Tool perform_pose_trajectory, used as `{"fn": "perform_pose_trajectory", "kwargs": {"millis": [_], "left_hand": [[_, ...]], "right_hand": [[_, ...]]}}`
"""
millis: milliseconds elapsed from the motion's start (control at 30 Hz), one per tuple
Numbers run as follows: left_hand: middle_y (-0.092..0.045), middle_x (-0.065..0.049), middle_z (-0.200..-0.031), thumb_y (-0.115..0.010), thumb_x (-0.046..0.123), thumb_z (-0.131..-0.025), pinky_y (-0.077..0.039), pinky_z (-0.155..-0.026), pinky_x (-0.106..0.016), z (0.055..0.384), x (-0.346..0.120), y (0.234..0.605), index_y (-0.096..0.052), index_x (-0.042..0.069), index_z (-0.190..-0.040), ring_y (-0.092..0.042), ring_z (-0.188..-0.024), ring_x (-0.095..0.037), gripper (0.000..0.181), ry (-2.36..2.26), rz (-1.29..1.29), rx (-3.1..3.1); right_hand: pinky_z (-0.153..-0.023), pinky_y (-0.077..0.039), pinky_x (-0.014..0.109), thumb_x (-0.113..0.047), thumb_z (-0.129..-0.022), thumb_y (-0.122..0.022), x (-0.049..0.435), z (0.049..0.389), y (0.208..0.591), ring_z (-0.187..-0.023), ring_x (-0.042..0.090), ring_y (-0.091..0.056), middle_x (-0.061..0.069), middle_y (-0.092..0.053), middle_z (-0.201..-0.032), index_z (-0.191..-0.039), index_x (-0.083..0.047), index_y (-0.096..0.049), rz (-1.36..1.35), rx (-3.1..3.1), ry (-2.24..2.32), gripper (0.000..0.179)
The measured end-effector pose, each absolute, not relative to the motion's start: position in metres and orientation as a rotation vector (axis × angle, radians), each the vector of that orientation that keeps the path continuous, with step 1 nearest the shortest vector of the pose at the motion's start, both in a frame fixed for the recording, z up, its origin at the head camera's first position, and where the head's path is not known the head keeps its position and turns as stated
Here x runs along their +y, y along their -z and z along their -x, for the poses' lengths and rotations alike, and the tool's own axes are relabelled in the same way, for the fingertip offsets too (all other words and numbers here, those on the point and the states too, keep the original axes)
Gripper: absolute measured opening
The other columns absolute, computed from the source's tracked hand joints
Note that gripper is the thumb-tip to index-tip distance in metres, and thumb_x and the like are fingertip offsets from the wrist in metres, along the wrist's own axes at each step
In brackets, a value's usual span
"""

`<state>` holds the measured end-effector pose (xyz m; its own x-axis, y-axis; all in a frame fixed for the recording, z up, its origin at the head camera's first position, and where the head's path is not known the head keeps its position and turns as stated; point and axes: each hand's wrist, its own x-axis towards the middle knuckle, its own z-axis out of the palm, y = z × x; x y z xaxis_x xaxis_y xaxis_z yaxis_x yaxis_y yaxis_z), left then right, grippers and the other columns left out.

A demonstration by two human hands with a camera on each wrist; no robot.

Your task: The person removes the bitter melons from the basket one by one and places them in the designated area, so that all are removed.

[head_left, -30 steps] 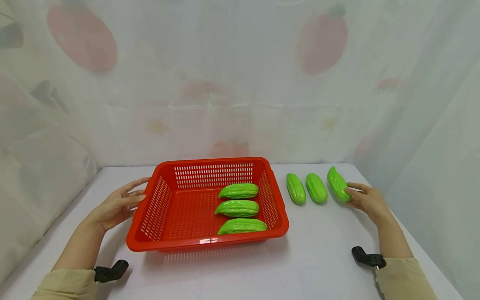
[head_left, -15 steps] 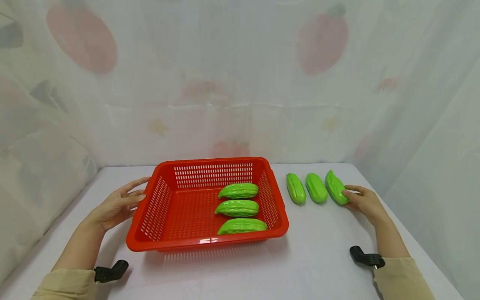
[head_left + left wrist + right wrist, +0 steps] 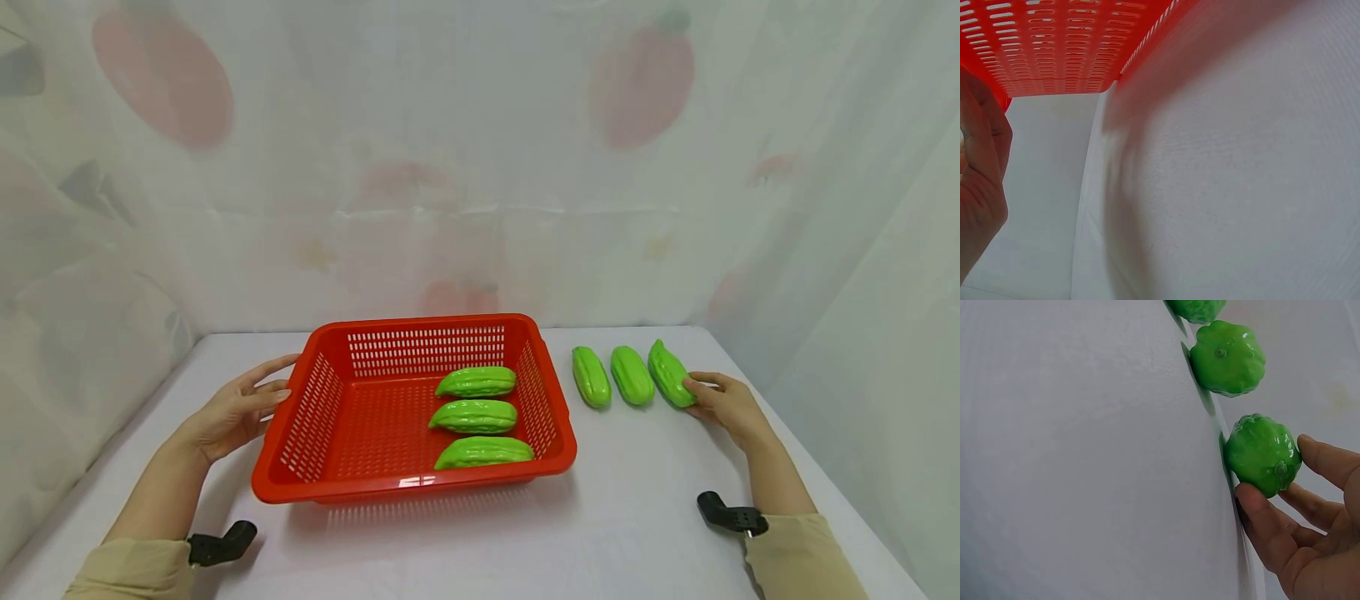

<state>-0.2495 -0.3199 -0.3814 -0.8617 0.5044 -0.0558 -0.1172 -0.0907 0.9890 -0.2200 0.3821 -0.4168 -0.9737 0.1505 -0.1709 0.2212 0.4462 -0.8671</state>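
Note:
My right hand (image 3: pixel 731 408) holds the near end of a glossy green bitter melon (image 3: pixel 667 373), the rightmost of three on the white table. In the right wrist view, the thumb and fingers sit on both sides of this bitter melon (image 3: pixel 1263 456), whose stem end faces the camera. At left, my left hand (image 3: pixel 240 412) rests its fingers against the outer rim of a red perforated plastic basket (image 3: pixel 416 483). The left wrist view shows the hand (image 3: pixel 982 156) beside the basket wall (image 3: pixel 1054 47); its fingertips are hidden there. Three bitter melons (image 3: pixel 472 417) lie side by side inside the basket's right half.
Two more bitter melons, one (image 3: pixel 592 377) nearer the basket and one (image 3: pixel 633 376) in the middle, lie between basket and right hand. A pale printed curtain (image 3: pixel 480 167) hangs behind and beside the table (image 3: pixel 630 517). Each wrist wears a black camera mount (image 3: pixel 225 543).
My right hand has moved slightly left and toward me with the bitter melon, setting it closer to the other two. The left hand and basket have stayed put.

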Motion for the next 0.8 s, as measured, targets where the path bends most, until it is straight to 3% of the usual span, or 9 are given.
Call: {"fn": "perform_pose_trajectory", "kwargs": {"millis": [533,667,733,800], "left_hand": [[-0.07,0.012,-0.117,-0.043,0.009,-0.104,-0.059,-0.084,-0.032,0.25,-0.32,0.382,-0.036,0.028,-0.148,-0.07,-0.1,-0.007,0.049,-1.986,-0.391,1.828],[-0.07,0.012,-0.118,-0.042,0.009,-0.104,-0.059,-0.084,-0.031,0.25,-0.32,0.382,-0.034,0.027,-0.149,-0.069,-0.101,-0.006,0.049,-1.976,-0.386,1.839],[-0.07,0.012,-0.117,-0.042,0.009,-0.104,-0.059,-0.085,-0.031,0.25,-0.32,0.382,-0.033,0.026,-0.15,-0.069,-0.1,-0.006,0.05,-1.97,-0.383,1.85],[-0.07,0.012,-0.117,-0.042,0.01,-0.104,-0.058,-0.085,-0.032,0.25,-0.32,0.382,-0.033,0.026,-0.151,-0.069,-0.101,-0.006,0.05,-1.967,-0.384,1.854]], "right_hand": [[-0.08,-0.057,0.016,-0.041,-0.102,-0.048,0.385,0.214,0.403,-0.087,-0.009,-0.059,0.037,-0.035,-0.148,-0.148,0.013,-0.027,-0.357,2.662,1.48,0.074],[-0.08,-0.058,0.018,-0.044,-0.102,-0.046,0.386,0.211,0.396,-0.107,0.022,-0.067,0.037,-0.03,-0.152,-0.149,0.012,-0.027,-0.414,2.693,1.394,0.075],[-0.08,-0.058,0.018,-0.045,-0.102,-0.045,0.385,0.21,0.394,-0.121,0.039,-0.059,0.037,-0.028,-0.153,-0.149,0.011,-0.027,-0.434,2.708,1.37,0.075],[-0.079,-0.058,0.017,-0.044,-0.103,-0.043,0.385,0.209,0.392,-0.129,0.048,-0.05,0.038,-0.028,-0.153,-0.148,0.012,-0.027,-0.438,2.717,1.381,0.074]]}}
